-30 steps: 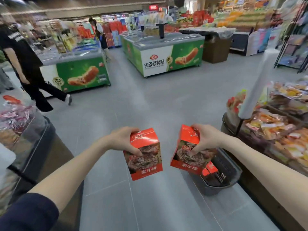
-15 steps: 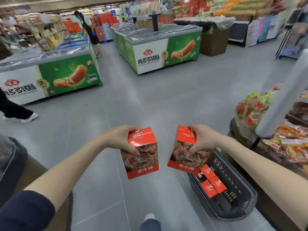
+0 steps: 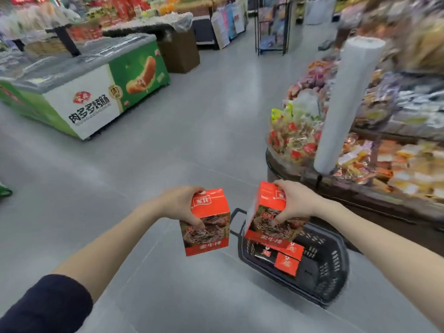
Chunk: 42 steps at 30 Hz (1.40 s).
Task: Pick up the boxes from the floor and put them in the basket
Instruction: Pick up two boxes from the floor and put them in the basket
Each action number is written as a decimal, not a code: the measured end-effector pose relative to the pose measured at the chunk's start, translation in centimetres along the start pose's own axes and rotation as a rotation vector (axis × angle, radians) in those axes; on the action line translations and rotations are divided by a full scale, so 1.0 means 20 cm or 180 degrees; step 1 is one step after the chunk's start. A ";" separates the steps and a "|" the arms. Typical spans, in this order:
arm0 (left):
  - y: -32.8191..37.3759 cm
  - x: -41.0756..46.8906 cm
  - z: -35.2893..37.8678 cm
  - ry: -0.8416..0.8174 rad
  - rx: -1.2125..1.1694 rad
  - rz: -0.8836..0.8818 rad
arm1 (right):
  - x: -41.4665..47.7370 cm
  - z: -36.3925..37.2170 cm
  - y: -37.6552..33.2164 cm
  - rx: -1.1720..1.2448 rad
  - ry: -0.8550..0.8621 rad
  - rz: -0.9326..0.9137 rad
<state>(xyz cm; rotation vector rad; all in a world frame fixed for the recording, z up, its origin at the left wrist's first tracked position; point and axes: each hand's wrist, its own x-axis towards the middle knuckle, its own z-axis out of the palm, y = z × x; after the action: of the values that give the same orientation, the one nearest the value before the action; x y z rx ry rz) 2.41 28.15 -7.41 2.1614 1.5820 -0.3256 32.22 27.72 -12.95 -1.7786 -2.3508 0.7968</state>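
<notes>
My left hand (image 3: 180, 205) grips a red box (image 3: 206, 227) by its top, holding it above the grey floor just left of the basket. My right hand (image 3: 292, 203) grips a second red box (image 3: 266, 227) and holds it over the near-left end of the dark plastic basket (image 3: 334, 272). The basket stands on the floor and holds a few smaller red boxes (image 3: 287, 260). Its handle (image 3: 236, 218) shows between the two held boxes.
A snack display stand (image 3: 360, 164) with a white roll of bags (image 3: 346, 102) stands close on the right of the basket. A green and white freezer chest (image 3: 91, 92) sits at the left back. Grey floor lies open between them.
The view has swung to the right and the basket now lies more fully in view. Both hands still hold their boxes, and the right box is now over the basket's end.
</notes>
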 end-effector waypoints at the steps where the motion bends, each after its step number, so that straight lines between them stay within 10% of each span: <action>1: 0.02 0.10 -0.01 -0.0036 0.0082 0.0125 | 0.00 0.00 0.06 0.0050 0.0022 0.0149; 21: 0.43 1.42 0.24 -0.0556 0.0850 0.1279 | 0.20 0.11 0.84 0.0042 0.0026 0.1406; 42: 0.18 2.23 1.38 -0.0560 0.1132 0.2186 | 0.64 1.24 1.31 -0.0186 -0.0246 0.1881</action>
<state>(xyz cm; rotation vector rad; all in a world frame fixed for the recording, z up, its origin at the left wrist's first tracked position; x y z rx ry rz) 21.82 51.66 -50.39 2.6919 0.6501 -0.5760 41.83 35.65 -49.21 -2.5543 -1.9037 0.8676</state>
